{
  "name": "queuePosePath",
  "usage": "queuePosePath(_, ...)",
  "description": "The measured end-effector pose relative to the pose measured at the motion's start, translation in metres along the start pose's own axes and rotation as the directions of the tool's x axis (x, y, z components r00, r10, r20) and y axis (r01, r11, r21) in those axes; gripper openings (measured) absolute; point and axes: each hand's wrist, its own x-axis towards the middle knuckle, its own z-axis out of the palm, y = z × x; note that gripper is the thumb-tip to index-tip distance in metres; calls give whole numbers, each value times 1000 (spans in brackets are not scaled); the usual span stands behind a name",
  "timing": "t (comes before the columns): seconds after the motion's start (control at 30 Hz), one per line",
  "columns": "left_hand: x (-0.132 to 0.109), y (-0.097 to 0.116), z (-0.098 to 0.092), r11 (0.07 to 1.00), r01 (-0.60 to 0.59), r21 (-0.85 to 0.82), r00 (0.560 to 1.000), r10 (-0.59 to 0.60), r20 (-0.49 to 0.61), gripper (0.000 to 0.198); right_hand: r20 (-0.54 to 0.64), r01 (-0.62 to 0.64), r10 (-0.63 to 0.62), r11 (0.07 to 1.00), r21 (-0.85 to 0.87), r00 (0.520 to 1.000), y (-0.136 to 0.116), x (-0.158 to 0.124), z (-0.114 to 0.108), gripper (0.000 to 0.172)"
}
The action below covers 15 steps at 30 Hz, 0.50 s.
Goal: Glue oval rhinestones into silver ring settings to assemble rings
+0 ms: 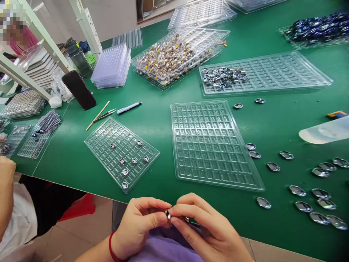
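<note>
Just off the table's front edge, my left hand [145, 222] and my right hand [203, 225] meet, with thumbs and fingertips closed on a small shiny silver-dark piece [168, 214]. My fingers cover most of it. Another shiny piece [187, 219] shows under the fingers of my right hand. Ahead to the left lies a clear compartment tray [109, 136] with several silver oval pieces in its cells. A larger clear tray [215, 145], its cells bare, lies ahead of my hands. To its right, several loose silver oval pieces [297, 190] are scattered on the green table [152, 120].
Behind are a tray with a silver heap [223, 76], stacked trays of small whitish parts [169, 54] and a dark blue heap [321, 27]. A phone [79, 90], tweezers [105, 115] and a pen [129, 108] lie left. A co-worker's arm [7, 193] is at far left.
</note>
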Motion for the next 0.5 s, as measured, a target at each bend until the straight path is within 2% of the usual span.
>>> queuePosePath(0.07, 0, 0, -2, 998, -39, 57, 999, 37, 26, 25, -14, -44, 44, 999, 24, 999, -1, 2, 2, 9)
queuePosePath(0.2, -1, 0, -5, 978, -107, 176, 994, 104, 28, 24, -40, -143, 146, 986, 83, 988, -2, 3, 6, 17)
queuePosePath(0.3, -2, 1, -5, 978, -97, 183, 995, 97, 7, 23, -16, -109, 112, 986, 125, 994, -2, 1, 1, 10)
queuePosePath(0.33, -2, 1, -4, 982, -88, 169, 996, 89, 2, 23, 28, -92, 89, 987, 131, 996, -2, 1, -3, 6)
queuePosePath(0.4, -2, 2, -4, 987, -77, 138, 997, 79, -8, 24, 173, -66, 45, 990, 121, 984, -3, 0, -14, 11)
queuePosePath(0.5, 0, 2, -3, 992, -78, 99, 996, 81, -25, 25, 383, -44, 23, 998, 46, 924, -4, 0, -28, 26)
